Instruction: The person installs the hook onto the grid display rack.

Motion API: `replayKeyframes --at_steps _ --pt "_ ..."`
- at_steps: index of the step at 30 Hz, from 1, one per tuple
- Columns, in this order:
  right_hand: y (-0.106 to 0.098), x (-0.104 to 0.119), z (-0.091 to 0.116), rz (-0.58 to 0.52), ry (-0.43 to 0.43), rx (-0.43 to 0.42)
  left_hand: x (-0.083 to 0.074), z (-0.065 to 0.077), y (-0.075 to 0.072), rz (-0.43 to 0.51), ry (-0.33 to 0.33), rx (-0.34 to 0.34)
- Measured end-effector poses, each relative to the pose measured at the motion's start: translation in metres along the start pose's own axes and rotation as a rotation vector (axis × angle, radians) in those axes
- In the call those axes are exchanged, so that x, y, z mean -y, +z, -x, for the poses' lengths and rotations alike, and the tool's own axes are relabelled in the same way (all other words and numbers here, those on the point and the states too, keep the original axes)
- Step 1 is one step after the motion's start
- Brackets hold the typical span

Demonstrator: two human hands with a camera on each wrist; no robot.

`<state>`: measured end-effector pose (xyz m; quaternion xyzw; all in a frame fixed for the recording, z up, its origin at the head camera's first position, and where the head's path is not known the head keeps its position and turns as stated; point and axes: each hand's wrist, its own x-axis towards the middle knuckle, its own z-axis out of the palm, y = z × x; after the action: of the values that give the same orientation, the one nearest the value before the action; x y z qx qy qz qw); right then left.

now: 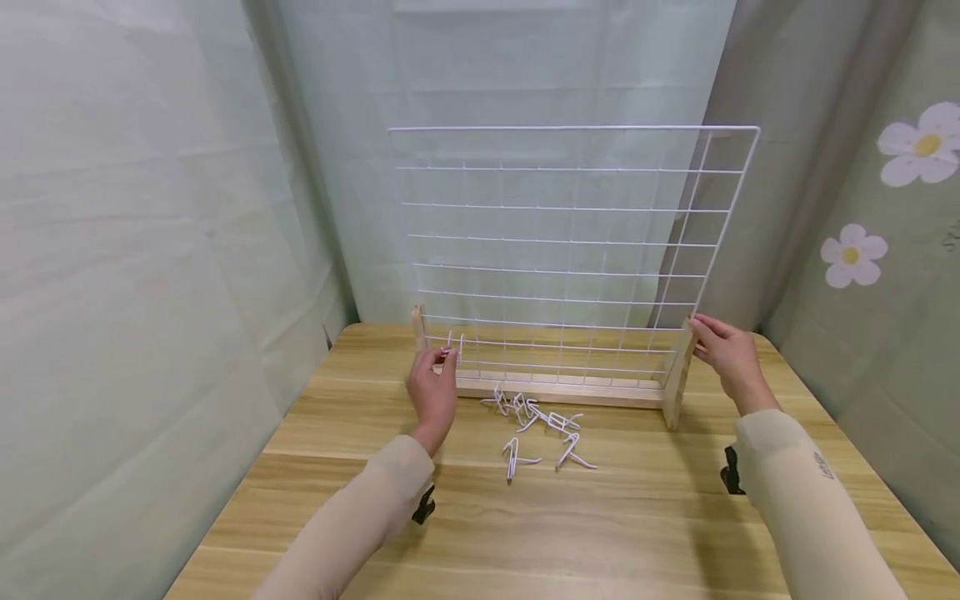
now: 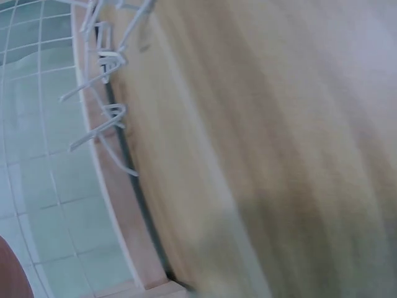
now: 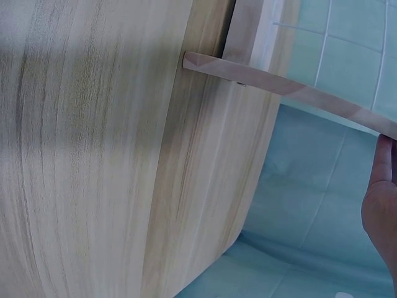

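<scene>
A white wire grid panel [image 1: 556,272] stands tilted in a wooden base [image 1: 558,389] with a wooden side piece at each end. At its lower left, my left hand [image 1: 433,390] pinches a white wire hook [image 1: 461,343] against the grid wires. My right hand [image 1: 729,357] holds the top of the right wooden side piece [image 1: 677,382], where the grid's edge meets it. From the right wrist, the fingers [image 3: 383,158] show at the end of that wooden piece [image 3: 279,85]. The left wrist view shows only a fingertip [image 2: 12,273] at its edge.
Several loose white wire hooks [image 1: 519,406] lie tangled in front of the base. Two more, one hook [image 1: 513,458] and another hook [image 1: 573,452], lie nearer on the wooden table [image 1: 480,533]. Pale curtains [image 1: 172,250] hang around the table's left, back and right.
</scene>
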<state>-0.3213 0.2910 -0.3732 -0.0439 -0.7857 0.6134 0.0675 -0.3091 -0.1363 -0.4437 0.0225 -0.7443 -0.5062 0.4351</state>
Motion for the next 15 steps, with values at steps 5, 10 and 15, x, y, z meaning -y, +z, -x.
replayKeyframes --at_steps 5,10,15 --pt "-0.001 -0.001 0.000 0.003 -0.012 -0.009 -0.006 -0.008 0.001 0.017 -0.027 -0.010" --pt "0.000 -0.001 0.001 0.010 -0.010 -0.011 -0.012 -0.014 0.003 0.052 -0.044 -0.026" --pt "0.001 0.000 0.001 0.005 -0.002 -0.003 -0.017 -0.020 0.006 0.085 -0.015 -0.077"
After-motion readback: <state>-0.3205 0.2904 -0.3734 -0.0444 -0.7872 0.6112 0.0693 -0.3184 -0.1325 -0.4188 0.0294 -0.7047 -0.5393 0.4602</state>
